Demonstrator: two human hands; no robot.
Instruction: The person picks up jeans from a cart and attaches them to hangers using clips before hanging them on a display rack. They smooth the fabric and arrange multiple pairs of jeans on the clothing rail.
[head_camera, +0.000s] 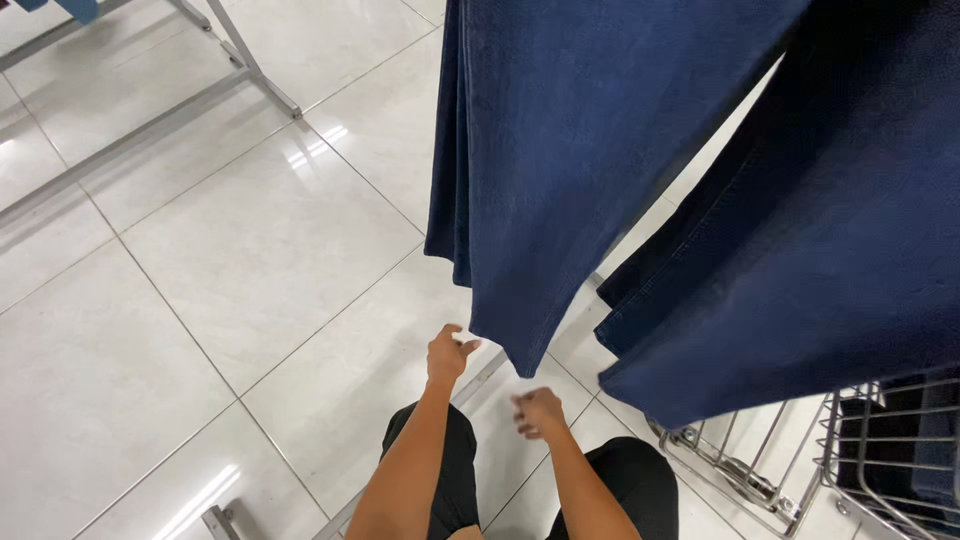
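A dark blue denim garment (560, 150) hangs down in front of me, its lower hem ending at a corner just above my hands. My left hand (447, 354) reaches toward that hem with fingers curled, close to the cloth but holding nothing that I can see. My right hand (538, 412) is lower and blurred, fingers loosely bent, apart from the cloth. A second dark blue denim piece (800, 250) hangs at the right. My dark trousers (620, 485) show below my arms.
White glossy floor tiles (230, 260) spread to the left. A metal rack base (240, 60) runs across the top left. A wire basket (860, 450) with dark cloth in it stands at the bottom right. A metal bar (225, 520) lies on the floor by my feet.
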